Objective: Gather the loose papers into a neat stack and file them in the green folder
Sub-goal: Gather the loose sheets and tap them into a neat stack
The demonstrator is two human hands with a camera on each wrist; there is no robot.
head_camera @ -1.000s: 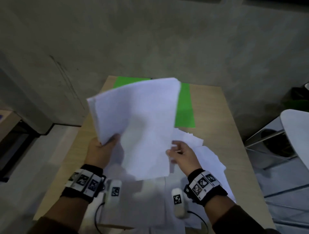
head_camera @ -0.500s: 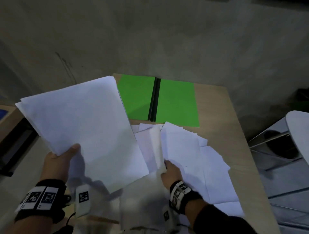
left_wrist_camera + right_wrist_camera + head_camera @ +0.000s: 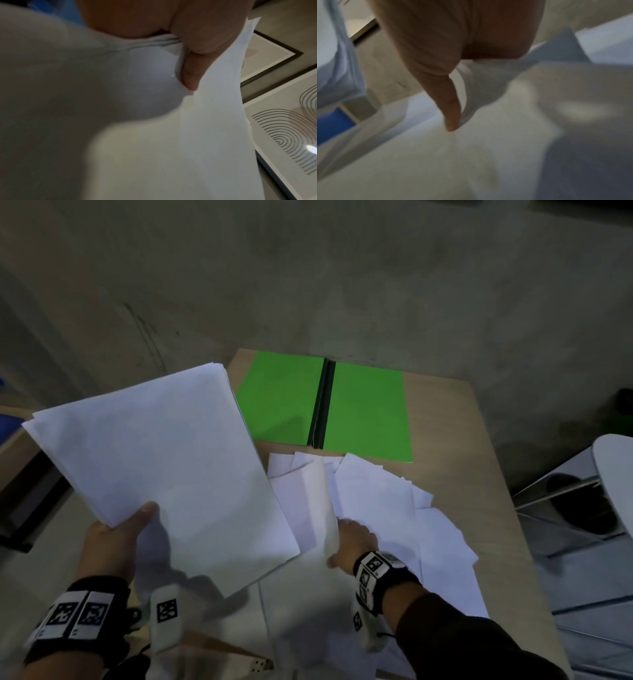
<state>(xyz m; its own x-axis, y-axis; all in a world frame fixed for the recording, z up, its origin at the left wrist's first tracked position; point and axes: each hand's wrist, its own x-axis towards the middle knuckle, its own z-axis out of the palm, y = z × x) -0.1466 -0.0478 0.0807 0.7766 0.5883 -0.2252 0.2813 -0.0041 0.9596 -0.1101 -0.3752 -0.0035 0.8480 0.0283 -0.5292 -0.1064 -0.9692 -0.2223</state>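
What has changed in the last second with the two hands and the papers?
The left hand swung its stack of papers out to the left, so the open green folder is now uncovered. The right hand left the stack, went down to the loose sheets on the table and is lifting one sheet's edge. The left hand's grip on the stack is unchanged; the folder has not moved.

Blurred throughout. Right hand [image 3: 453, 44] seen from the wrist, thumb [image 3: 452, 116] stretched down, tip touching a white sheet [image 3: 471, 155]. A curled fold of paper [image 3: 481, 83] caught in the grip between thumb and palm. More white sheets [image 3: 599, 40] spread behind at right. A blue patch [image 3: 332, 124] at left.
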